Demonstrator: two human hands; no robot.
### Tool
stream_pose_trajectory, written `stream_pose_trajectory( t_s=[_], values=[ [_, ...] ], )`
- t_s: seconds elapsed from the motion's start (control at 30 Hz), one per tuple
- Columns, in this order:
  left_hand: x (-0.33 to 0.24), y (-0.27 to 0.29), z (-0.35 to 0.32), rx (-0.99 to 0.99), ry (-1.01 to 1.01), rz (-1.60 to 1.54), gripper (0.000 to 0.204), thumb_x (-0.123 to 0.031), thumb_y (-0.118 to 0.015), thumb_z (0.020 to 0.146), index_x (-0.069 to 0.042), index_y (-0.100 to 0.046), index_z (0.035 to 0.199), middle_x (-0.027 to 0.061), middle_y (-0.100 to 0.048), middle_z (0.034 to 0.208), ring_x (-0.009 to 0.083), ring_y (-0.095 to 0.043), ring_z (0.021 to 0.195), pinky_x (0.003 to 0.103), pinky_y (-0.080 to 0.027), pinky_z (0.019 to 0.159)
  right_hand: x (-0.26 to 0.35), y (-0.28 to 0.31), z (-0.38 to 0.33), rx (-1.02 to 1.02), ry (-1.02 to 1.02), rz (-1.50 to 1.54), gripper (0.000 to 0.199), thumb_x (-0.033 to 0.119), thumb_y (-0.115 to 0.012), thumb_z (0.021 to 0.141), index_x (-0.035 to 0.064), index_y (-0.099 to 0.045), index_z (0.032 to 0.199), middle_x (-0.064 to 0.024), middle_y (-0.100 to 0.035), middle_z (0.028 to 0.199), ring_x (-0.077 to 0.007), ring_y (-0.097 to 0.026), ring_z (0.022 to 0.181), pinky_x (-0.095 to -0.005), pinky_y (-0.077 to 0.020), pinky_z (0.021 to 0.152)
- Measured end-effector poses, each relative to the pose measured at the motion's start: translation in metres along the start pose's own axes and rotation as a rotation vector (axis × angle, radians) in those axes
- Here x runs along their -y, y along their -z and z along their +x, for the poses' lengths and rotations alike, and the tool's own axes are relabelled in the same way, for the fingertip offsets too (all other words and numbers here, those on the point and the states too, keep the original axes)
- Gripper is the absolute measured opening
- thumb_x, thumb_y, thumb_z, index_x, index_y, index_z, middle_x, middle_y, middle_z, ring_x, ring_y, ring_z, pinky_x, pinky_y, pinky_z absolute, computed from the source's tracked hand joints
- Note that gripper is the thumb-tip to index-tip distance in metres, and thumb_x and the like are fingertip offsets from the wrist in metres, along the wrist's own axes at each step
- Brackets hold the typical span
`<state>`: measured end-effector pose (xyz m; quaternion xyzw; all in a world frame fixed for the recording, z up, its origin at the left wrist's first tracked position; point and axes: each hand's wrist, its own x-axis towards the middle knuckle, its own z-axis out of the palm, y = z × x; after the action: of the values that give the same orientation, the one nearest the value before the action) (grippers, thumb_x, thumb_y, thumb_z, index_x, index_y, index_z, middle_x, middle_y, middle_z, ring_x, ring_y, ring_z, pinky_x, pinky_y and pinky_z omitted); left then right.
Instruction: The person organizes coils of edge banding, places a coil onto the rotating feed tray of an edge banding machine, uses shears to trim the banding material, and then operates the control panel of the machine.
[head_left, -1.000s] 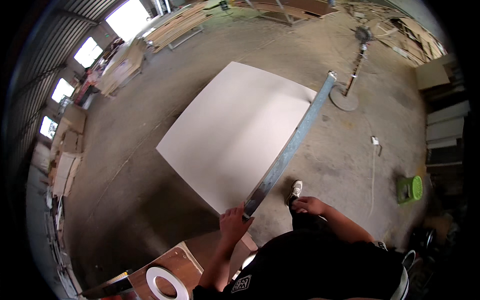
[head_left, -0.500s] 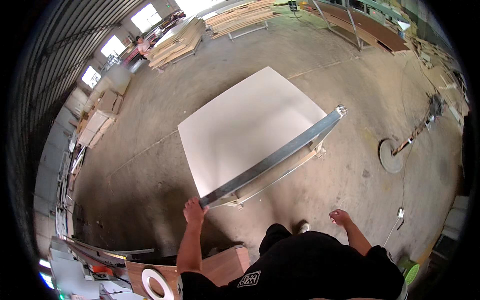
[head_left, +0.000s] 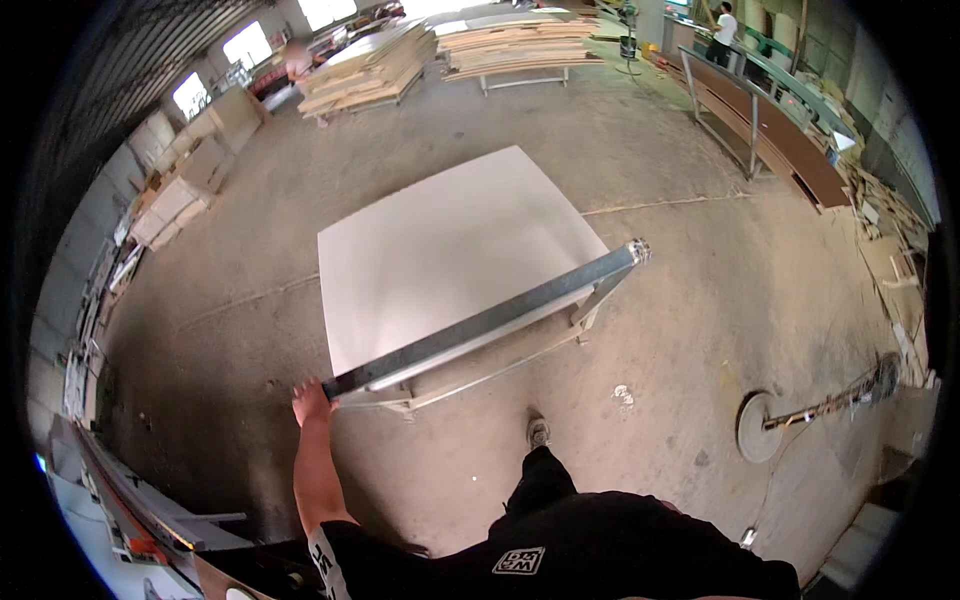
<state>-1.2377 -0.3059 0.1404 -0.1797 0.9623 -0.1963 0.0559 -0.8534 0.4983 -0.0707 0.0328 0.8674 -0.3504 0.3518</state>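
Note:
My left hand [head_left: 313,403] is closed around the near left end of a long grey metal bar [head_left: 490,320]. The bar runs along the near edge of a large white panel [head_left: 450,250] and sticks out past its right corner. A low frame [head_left: 500,373] shows beneath the panel on that side. My right hand is out of sight beside my black shirt.
A round disc base with a pole [head_left: 757,426] stands on the floor at right. Board stacks [head_left: 520,50] rest on stands at the back, with boxes [head_left: 185,200] along the left. One person [head_left: 298,60] is far left, another [head_left: 724,32] far right.
The panel, bar and left hand have shifted left in the picture, the hand still on the bar's end. My right hand has dropped out of view, and one foot now shows farther forward.

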Motion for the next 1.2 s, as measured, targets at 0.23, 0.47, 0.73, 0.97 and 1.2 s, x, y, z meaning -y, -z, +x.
stream_pose_trajectory(
  t_s=[0.23, 0.47, 0.73, 0.97, 1.2],
  values=[
    [-0.147, 0.081, 0.069, 0.037, -0.064, -0.085, 0.074, -0.06, -0.078, 0.074, -0.009, -0.057, 0.123, 0.0068, -0.062, 0.122, 0.0292, -0.058, 0.121, 0.04, -0.055, 0.093, -0.011, 0.175, 0.146, -0.151, -0.285, 0.597, 0.023, 0.025, -0.061, 0.097, 0.0047, -0.071, 0.101, -0.0042, -0.072, 0.09, -0.0161, -0.067, 0.075, -0.0317, -0.0532, 0.068],
    [-0.337, 0.162, 0.068, -0.158, -0.322, -0.434, 0.056, -0.057, -0.074, 0.076, -0.007, -0.067, 0.101, 0.0097, -0.068, 0.102, 0.0303, -0.064, 0.1, 0.045, -0.056, 0.078, 0.209, 0.365, 0.291, -0.155, 0.102, 0.098, 0.043, 0.04, -0.06, 0.096, 0.0023, -0.066, 0.116, -0.0117, -0.072, 0.108, -0.0258, -0.067, 0.099, -0.0378, -0.0517, 0.088],
    [-0.633, 0.268, 0.055, -0.114, -0.272, -0.826, 0.047, -0.039, -0.072, 0.083, -0.004, -0.061, 0.112, 0.0154, -0.066, 0.106, 0.0344, -0.064, 0.1, 0.048, -0.056, 0.078, 0.322, 0.525, 0.484, -0.094, 0.273, 0.465, 0.066, 0.057, -0.066, 0.089, 0.0014, -0.06, 0.125, -0.0101, -0.066, 0.116, -0.0205, -0.063, 0.104, -0.0359, -0.05, 0.091],
    [-0.681, 0.277, -0.034, 0.246, -0.543, -1.011, 0.059, -0.042, -0.061, 0.093, -0.008, -0.05, 0.14, 0.0173, -0.06, 0.132, 0.0375, -0.059, 0.118, 0.048, -0.049, 0.099, 0.199, 0.678, 0.519, -0.295, 0.136, 0.899, 0.052, 0.055, -0.068, 0.089, 0.0067, -0.066, 0.109, -0.0019, -0.061, 0.091, -0.0159, -0.059, 0.082, -0.0321, -0.047, 0.073],
    [-0.617, 0.101, -0.153, 0.636, 0.099, -0.978, 0.061, -0.053, -0.057, 0.088, -0.015, -0.055, 0.137, 0.0174, -0.063, 0.131, 0.035, -0.06, 0.122, 0.046, -0.049, 0.1, 0.062, 0.877, 0.577, -0.79, -0.056, 0.664, 0.057, 0.056, -0.068, 0.089, 0.0042, -0.07, 0.112, -0.004, -0.064, 0.083, -0.0163, -0.059, 0.076, -0.0325, -0.0471, 0.073]
  ],
)
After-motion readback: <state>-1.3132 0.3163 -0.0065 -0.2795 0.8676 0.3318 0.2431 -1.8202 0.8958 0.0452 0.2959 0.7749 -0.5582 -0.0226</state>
